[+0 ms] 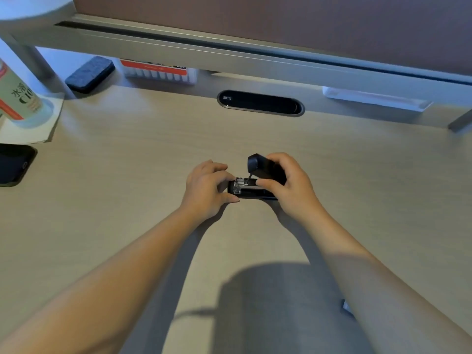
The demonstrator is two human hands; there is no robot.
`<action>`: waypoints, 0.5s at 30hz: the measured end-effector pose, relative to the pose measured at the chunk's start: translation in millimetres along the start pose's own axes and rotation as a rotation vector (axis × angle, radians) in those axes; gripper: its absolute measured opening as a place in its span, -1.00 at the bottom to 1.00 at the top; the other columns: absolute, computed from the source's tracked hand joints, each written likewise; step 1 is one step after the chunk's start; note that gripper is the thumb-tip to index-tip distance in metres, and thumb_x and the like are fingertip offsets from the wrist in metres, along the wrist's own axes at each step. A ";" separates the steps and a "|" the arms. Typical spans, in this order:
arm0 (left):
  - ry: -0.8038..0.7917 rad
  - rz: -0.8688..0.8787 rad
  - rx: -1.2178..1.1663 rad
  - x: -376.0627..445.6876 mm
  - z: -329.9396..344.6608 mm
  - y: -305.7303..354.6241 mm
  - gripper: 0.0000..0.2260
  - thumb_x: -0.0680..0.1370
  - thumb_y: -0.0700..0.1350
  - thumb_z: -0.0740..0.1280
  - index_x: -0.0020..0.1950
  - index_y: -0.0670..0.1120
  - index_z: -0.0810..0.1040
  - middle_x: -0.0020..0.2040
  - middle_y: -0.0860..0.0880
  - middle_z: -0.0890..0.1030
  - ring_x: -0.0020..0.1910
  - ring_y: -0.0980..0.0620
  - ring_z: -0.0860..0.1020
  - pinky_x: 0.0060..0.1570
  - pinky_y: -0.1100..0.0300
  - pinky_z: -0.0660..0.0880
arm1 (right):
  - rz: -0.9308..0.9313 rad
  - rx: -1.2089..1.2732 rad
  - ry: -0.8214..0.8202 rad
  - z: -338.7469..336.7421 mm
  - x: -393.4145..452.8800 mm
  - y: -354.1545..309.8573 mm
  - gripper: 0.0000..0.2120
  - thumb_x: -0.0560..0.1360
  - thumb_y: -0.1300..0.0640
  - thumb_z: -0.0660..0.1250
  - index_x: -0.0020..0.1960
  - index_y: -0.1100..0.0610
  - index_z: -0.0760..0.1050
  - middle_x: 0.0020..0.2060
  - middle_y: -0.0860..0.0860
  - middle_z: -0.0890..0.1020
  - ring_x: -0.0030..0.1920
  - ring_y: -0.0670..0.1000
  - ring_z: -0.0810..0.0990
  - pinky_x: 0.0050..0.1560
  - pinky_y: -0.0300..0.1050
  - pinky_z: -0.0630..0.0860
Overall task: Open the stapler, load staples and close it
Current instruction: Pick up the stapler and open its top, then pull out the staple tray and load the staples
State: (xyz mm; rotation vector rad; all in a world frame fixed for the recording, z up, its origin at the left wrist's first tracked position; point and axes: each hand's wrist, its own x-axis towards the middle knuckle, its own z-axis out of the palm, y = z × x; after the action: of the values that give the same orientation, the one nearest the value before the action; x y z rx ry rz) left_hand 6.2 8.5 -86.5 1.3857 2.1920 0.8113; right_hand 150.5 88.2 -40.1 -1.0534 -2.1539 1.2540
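- A black stapler (251, 186) is lying on the pale wooden desk (127, 187), a short way toward the person from the dark oval cable slot (260, 102) set in the desk's far side.
- The stapler is standing open: its top cover (265, 166) is tilting up and back, while the base is resting flat on the desk with the metal staple channel (240, 185) showing (whether any staples are sitting in it is too small to tell).
- The left hand (205, 190) is gripping the left end of the stapler's base, thumb on the near side and fingers curling over the far side.
- The right hand (288, 185) is wrapping around the raised cover, its fingers curled behind it, and its thumb is pressing across the top of the base just beside the channel.
- Both bare forearms are reaching in from the near edge of the desk toward the stapler.
- Well to the left of the stapler, a dark phone (14, 164) is lying at the desk's edge, and beyond it a bottle (19, 98) is standing on a sheet of white paper (38, 129).
- Far behind the stapler and to its left, a dark felt eraser (89, 74) is resting beside a red-and-white box (159, 72), both under a grey shelf rail (229, 57).
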 end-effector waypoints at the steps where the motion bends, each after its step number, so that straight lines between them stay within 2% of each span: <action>1: 0.004 0.004 0.003 -3.8 1.1 0.7 -0.63 0.26 -0.10 0.49 0.04 -0.10 0.60 0.26 -0.12 0.50 0.36 -0.15 0.28 0.37 -0.01 0.17 | 0.007 0.053 0.033 -1.0 -4.4 0.0 -0.71 0.35 0.28 0.34 -0.11 -0.07 0.37 -0.10 0.03 0.47 -0.09 0.03 0.45 -0.11 -0.47 0.37; 2: 0.003 0.008 0.010 -7.7 2.3 1.4 -0.63 0.26 -0.09 0.48 0.05 -0.11 0.59 0.25 -0.12 0.51 0.36 -0.16 0.29 0.37 -0.04 0.18 | 0.021 0.125 0.074 -1.9 -9.5 0.3 -0.69 0.35 0.25 0.34 -0.12 -0.14 0.38 -0.12 0.01 0.48 -0.08 0.08 0.48 -0.04 -0.37 0.43; 4: 0.000 0.005 0.027 -15.2 4.0 2.7 -0.62 0.27 -0.09 0.48 0.05 -0.13 0.58 0.24 -0.13 0.51 0.35 -0.18 0.30 0.37 -0.06 0.19 | 0.058 0.276 0.162 -4.9 -20.5 0.2 -0.68 0.34 0.19 0.31 -0.15 -0.24 0.40 -0.15 -0.04 0.49 -0.03 0.19 0.51 0.04 0.00 0.49; 5: 0.003 0.005 0.035 -19.8 5.1 4.0 -0.62 0.27 -0.09 0.48 0.05 -0.13 0.58 0.24 -0.13 0.51 0.35 -0.18 0.30 0.37 -0.05 0.19 | 0.065 0.301 0.195 -7.3 -26.1 -0.3 -0.68 0.37 0.21 0.29 -0.12 -0.24 0.40 -0.12 -0.04 0.50 -0.03 0.16 0.52 0.04 0.04 0.48; 8: 0.020 0.005 0.053 -31.0 9.0 8.7 -0.62 0.27 -0.08 0.48 0.05 -0.15 0.57 0.25 -0.13 0.50 0.34 -0.17 0.30 0.36 -0.01 0.17 | 0.088 0.281 0.318 -16.2 -37.4 1.9 -0.76 0.46 0.27 0.22 0.05 -0.02 0.39 0.04 0.13 0.51 0.00 0.05 0.49 0.11 -0.01 0.44; 10: 0.026 -0.008 0.057 -34.3 10.5 10.4 -0.61 0.27 -0.08 0.48 0.05 -0.16 0.57 0.25 -0.14 0.50 0.34 -0.17 0.30 0.35 -0.01 0.19 | 0.166 0.326 0.412 -21.6 -42.5 6.7 -0.80 0.50 0.21 0.18 0.07 -0.01 0.40 0.08 0.18 0.52 0.07 0.10 0.49 0.22 0.14 0.44; 12: 0.023 -0.012 0.067 -34.7 11.1 10.8 -0.62 0.27 -0.08 0.48 0.04 -0.17 0.56 0.24 -0.15 0.51 0.32 -0.18 0.33 0.34 -0.03 0.22 | 0.255 0.422 0.463 -28.4 -46.6 9.9 -0.85 0.52 0.19 0.14 0.02 -0.02 0.37 -0.07 0.03 0.54 -0.01 0.03 0.53 0.21 0.18 0.47; 13: 0.021 -0.012 0.077 -34.6 11.4 11.1 -0.62 0.27 -0.08 0.48 0.03 -0.17 0.56 0.24 -0.15 0.51 0.31 -0.19 0.33 0.33 -0.05 0.23 | 0.289 0.480 0.478 -32.6 -47.8 11.9 -0.87 0.53 0.20 0.12 0.04 0.02 0.34 -0.14 -0.06 0.51 -0.07 -0.05 0.53 0.16 0.14 0.51; 15: 0.021 -0.011 0.087 -34.7 12.4 11.2 -0.62 0.27 -0.09 0.48 0.02 -0.18 0.57 0.24 -0.15 0.51 0.31 -0.20 0.34 0.32 -0.05 0.24 | 0.345 0.561 0.516 -41.8 -49.9 18.8 -0.89 0.54 0.22 0.10 0.05 0.09 0.28 -0.15 -0.08 0.48 -0.11 -0.09 0.53 0.04 0.05 0.57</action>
State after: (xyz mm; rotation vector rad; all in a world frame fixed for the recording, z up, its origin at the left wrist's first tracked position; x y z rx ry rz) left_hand 35.8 -16.3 -86.8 1.4104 2.2738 0.7375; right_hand 217.2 77.2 -35.2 -1.3338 -1.1760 1.4191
